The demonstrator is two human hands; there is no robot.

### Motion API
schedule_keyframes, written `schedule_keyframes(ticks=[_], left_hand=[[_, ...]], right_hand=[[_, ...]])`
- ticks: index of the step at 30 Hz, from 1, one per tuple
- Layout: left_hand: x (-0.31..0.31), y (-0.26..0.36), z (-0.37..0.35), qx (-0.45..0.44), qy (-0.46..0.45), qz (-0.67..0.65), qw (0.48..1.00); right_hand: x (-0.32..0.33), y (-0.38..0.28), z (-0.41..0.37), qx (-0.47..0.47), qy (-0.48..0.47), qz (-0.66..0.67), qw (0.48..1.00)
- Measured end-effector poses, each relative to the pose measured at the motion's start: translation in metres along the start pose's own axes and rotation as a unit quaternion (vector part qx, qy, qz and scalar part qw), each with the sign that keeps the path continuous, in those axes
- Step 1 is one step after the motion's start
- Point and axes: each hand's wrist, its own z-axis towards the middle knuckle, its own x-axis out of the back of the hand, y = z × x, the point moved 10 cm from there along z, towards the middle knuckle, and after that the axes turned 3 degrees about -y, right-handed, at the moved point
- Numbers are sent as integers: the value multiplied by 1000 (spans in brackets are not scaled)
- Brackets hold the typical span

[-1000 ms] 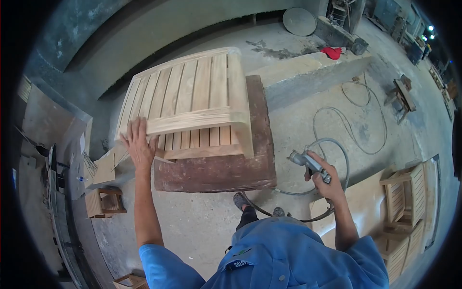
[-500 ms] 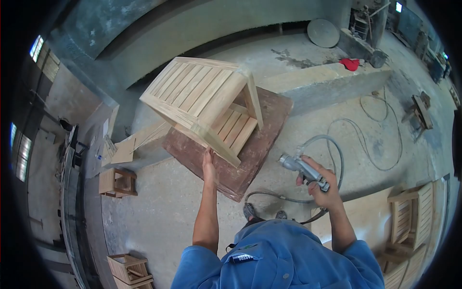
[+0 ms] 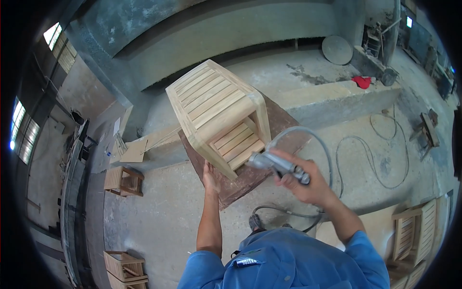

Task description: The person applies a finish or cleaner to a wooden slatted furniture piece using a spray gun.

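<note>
A slatted wooden stool point(image 3: 219, 103) with a lower shelf point(image 3: 238, 143) stands on a reddish-brown board point(image 3: 231, 190). My left hand point(image 3: 210, 179) is at the stool's near left leg, its fingertips against the wood and partly hidden behind it; the hand looks closed on the leg. In my right hand point(image 3: 305, 180) is a metal spray gun point(image 3: 279, 165), with fingers wrapped round its grip. Its nozzle end points left towards the stool's open near side. A grey hose point(image 3: 328, 150) loops behind my right hand.
Another small wooden stool point(image 3: 123, 181) stands on the floor at left, and more wooden furniture point(image 3: 126, 270) at lower left. Slatted pieces point(image 3: 415, 231) stand at lower right. Behind the board runs a low concrete ledge point(image 3: 337, 98) with a red cloth point(image 3: 362, 82). Hose coils point(image 3: 380, 166) lie on the floor.
My right hand has brought the spray gun left, close to the stool. The stool has turned somewhat on the board, my left hand staying at its leg. The whole view has shifted slightly.
</note>
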Motion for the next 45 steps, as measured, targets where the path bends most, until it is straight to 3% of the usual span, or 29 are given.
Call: schedule_keyframes(ticks=[2,7,10,14,16,19,23,26,28,30,34,35,37,40,45], left_hand=[[2,6,0,-10,1,0,1000],[2,10,-11,-3,-11,-47,999],[14,4,-4,-31,-22,-18,999],[24,-6,-8,3,-12,-29,999],[42,-30,-8,49,-15,5,999],[82,-72,-10,78,-22,12,997],[185,-126,-62,228,111,68,965],[295,-199,-111,287,223,63,930],[336,-225,-149,329,270,75,902],[362,-245,-173,369,285,111,877],[372,-256,-179,418,255,168,855],[371,-255,-173,417,249,167,858],[370,-251,-158,409,225,182,865],[365,-242,-130,395,200,206,873],[369,-204,-92,354,200,210,889]], right_hand=[[14,-5,13,0,0,-20,1000],[72,-12,43,-40,156,-83,983],[66,-12,66,-50,177,-110,977],[10,10,92,-93,106,-65,988],[-37,7,108,-10,14,-75,997],[-75,7,122,21,-20,-64,998],[-76,0,137,38,-15,-60,997],[-55,-3,149,-12,37,-105,994],[-48,4,158,-46,59,-26,997],[-53,1,170,-62,69,-35,995],[-30,7,179,-57,147,-92,983],[-23,8,180,-57,151,-95,982],[11,13,170,-109,246,-158,950],[29,16,177,-79,293,-149,941],[-12,22,215,-66,243,-147,957]])
